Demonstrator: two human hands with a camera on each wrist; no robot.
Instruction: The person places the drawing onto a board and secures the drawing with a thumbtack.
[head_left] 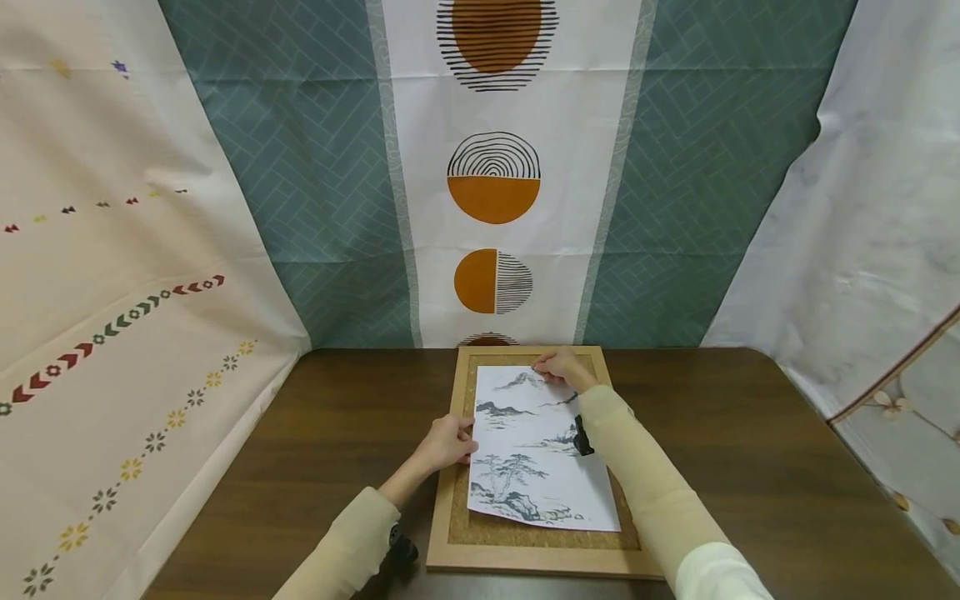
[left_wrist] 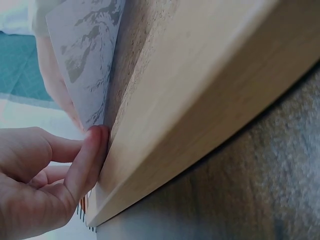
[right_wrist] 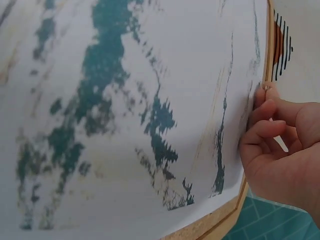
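Observation:
A white sheet of paper (head_left: 525, 467) printed with an ink landscape lies over a wood-framed cork board (head_left: 555, 558), its lower edge curling up. My left hand (head_left: 444, 442) pinches the paper's left edge between thumb and fingers, beside the board's frame. In the left wrist view, the left fingertips (left_wrist: 95, 137) meet right at the sheet's edge. My right hand (head_left: 564, 367) is at the top of the paper, fingers bent. There the right wrist view shows a small shiny pin (right_wrist: 266, 87) pinched in the fingertips, close against the sheet's top edge; its exact kind I cannot tell.
The board stands on a dark wooden table (head_left: 360, 417), its far end at the patterned cloth (head_left: 495, 275) hanging behind. Pale printed cloths (head_left: 150, 333) border the table on both sides. A dark wrist device (head_left: 402, 546) sits below the left sleeve.

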